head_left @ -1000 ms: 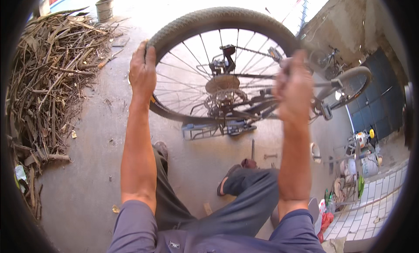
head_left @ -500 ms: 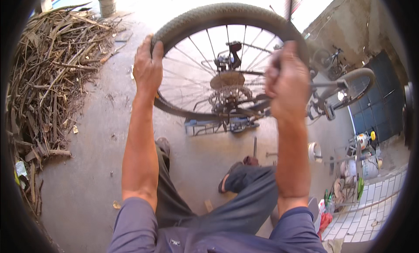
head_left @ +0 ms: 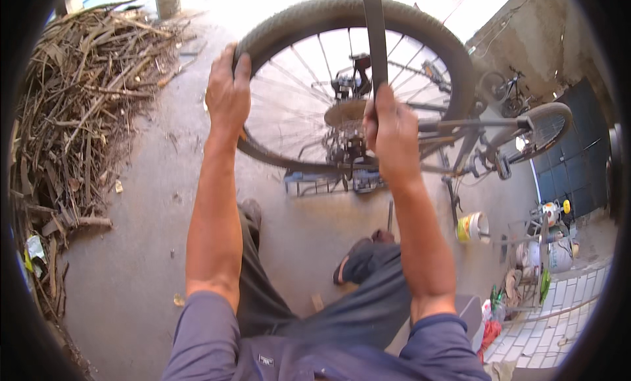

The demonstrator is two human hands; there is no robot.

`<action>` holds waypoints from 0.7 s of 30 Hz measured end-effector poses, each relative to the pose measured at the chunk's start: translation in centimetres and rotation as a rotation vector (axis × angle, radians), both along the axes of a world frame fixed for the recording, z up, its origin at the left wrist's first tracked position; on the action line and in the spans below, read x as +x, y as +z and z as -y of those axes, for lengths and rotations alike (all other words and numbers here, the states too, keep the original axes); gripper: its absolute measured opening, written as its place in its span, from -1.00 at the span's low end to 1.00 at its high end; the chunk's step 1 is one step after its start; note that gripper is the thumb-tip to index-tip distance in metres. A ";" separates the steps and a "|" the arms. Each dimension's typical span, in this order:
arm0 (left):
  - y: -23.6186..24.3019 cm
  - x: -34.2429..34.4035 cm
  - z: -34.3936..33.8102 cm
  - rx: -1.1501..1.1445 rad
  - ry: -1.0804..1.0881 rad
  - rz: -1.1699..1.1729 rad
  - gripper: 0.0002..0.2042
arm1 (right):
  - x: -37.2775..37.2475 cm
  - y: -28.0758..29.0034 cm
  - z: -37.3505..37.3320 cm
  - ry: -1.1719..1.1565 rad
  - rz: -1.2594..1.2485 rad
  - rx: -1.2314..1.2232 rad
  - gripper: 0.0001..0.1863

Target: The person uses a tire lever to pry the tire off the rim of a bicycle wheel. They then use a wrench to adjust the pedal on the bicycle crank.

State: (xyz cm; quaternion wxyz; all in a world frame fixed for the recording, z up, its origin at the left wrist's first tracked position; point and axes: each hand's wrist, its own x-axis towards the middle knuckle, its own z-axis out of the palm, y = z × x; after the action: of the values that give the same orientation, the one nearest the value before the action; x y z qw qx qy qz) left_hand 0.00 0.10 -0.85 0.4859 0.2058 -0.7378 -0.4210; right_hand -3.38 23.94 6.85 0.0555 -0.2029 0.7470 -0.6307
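A bicycle wheel with a dusty, knobbly tyre [head_left: 302,20] stands in front of me, its spokes, disc and sprockets showing within the rim. My left hand [head_left: 228,95] grips the tyre at its left side, thumb on the near face and fingers around the outer edge. In front of the spokes, my right hand [head_left: 394,131] is closed around the lower end of a long, flat, dark strip [head_left: 376,39]. That strip rises across the top of the tyre and leaves the picture; whether it touches the tyre I cannot tell.
The rest of the bicycle frame [head_left: 470,148] stretches right to its other wheel [head_left: 555,134]. Left lies a heap of dry sticks [head_left: 79,118], with a bucket [head_left: 168,2] beyond. A yellow-and-white pail [head_left: 472,227] and a white-tiled surface [head_left: 552,315] are on the right.
My right hand has moved left from the tyre's right side to in front of the spokes, bringing the dark strip along. The left hand keeps its hold on the tyre.
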 end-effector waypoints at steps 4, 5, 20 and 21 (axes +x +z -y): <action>0.2 -1.1 0.1 0.023 0.011 -0.033 -0.58 | 0.9 -5.5 -2.5 0.075 -0.057 -0.010 -0.54; 0.1 -1.3 0.0 0.064 -0.002 -0.063 -0.59 | 1.5 -7.6 -3.6 0.089 -0.054 -0.004 -0.51; -2.8 0.1 5.0 0.523 -0.306 -0.071 -0.38 | 6.5 -16.9 -7.6 0.148 0.107 0.397 -0.49; -2.9 0.1 5.1 0.542 -0.296 -0.086 -0.39 | 6.7 -16.9 -7.7 0.145 0.112 0.407 -0.49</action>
State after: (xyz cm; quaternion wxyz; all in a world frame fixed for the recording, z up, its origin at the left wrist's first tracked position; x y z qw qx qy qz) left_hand 0.15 -4.98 -3.76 0.3775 0.2003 -0.5995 -0.6767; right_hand 3.28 31.63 -10.05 0.1820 -0.2055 0.8380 -0.4715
